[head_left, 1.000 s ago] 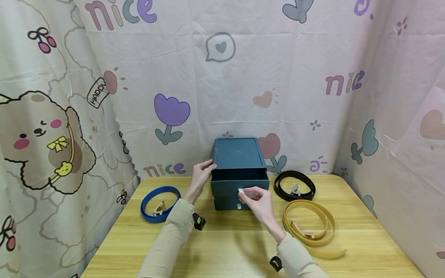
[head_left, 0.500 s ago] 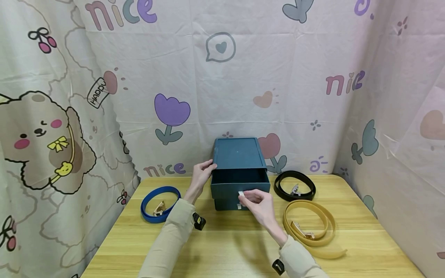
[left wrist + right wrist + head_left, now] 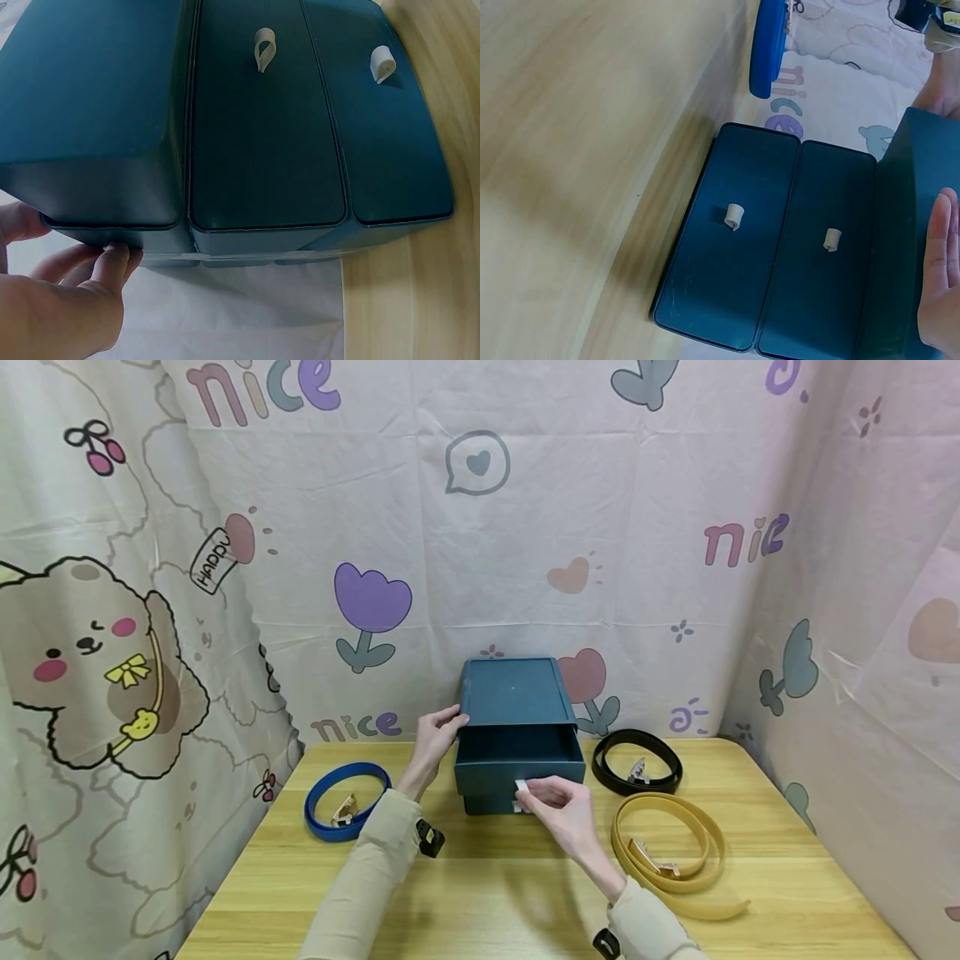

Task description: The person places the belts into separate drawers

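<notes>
A dark teal drawer box [image 3: 512, 691] stands at the back of the table, its top drawer [image 3: 480, 777] pulled part way out. The inside that shows in the head view is dark, with nothing visible in it. Thumb and fingers of my right hand [image 3: 567, 814] pinch the pale loop tab [image 3: 522, 786] on that drawer's front. At the box's upper left front corner, my left hand [image 3: 432, 742] grips the casing. Two lower drawers are closed; the left wrist view shows the middle drawer [image 3: 262, 135] and bottom drawer [image 3: 390, 135], each with a pale tab.
A coiled blue belt [image 3: 321, 827] lies on the wooden table [image 3: 465, 902] left of the box. To the right are a coiled black belt [image 3: 600, 771] and a yellow belt [image 3: 716, 835] with its loose end toward the front. A printed curtain [image 3: 525, 527] hangs close behind.
The top drawer has slid a little further out toward me, and my right hand has come nearer and lower with its tab. My left hand stays at the corner.
</notes>
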Demonstrator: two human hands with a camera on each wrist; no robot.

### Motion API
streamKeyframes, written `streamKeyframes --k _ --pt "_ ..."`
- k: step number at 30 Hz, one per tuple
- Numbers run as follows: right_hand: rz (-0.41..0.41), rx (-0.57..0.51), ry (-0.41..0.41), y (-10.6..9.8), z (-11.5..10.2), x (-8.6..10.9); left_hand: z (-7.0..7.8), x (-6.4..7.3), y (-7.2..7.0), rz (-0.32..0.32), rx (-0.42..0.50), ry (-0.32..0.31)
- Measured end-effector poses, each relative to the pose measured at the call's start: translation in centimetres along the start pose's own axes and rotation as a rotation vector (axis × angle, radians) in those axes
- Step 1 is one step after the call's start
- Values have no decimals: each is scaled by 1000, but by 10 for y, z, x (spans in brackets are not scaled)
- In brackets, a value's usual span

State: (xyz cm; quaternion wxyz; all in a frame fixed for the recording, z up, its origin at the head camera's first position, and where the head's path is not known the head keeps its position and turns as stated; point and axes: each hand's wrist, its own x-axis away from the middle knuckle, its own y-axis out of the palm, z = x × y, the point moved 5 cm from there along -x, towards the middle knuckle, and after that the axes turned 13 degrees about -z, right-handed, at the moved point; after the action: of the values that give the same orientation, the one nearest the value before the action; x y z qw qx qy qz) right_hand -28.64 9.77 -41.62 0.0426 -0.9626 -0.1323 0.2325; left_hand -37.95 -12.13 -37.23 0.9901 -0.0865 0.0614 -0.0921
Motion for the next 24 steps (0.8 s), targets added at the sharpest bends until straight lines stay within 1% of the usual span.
streamKeyframes --k 9,24 --pt "-21 -10 -18 1 1 5 -1 0 -1 10 -9 -4" --pt "-98 -15 -99 2 0 12 0 0 0 3 15 1"
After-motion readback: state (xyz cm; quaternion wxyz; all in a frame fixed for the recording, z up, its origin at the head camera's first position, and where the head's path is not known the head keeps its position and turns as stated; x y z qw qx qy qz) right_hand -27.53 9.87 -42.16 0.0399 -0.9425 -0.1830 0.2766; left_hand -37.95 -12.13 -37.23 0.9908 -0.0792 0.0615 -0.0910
